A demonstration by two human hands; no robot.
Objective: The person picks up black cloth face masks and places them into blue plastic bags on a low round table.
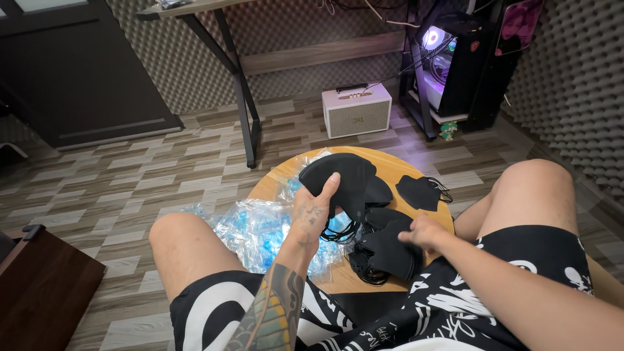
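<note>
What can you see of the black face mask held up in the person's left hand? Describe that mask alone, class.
The black folded face mask is a soft, matte piece that looks like fabric, with a curved, rounded outline. The left hand grips its lower edge, thumb on the near face, and holds it above the round wooden table. Thin black ear loops seem to dangle beneath the hand, though they blur into the dark masks behind. It stands roughly upright, broad face toward the camera.

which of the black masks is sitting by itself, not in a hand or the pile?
The flat folded black fabric face mask at the right edge of the round wooden table, ear loops trailing right. It lies apart from the others, untouched by either hand.
</note>
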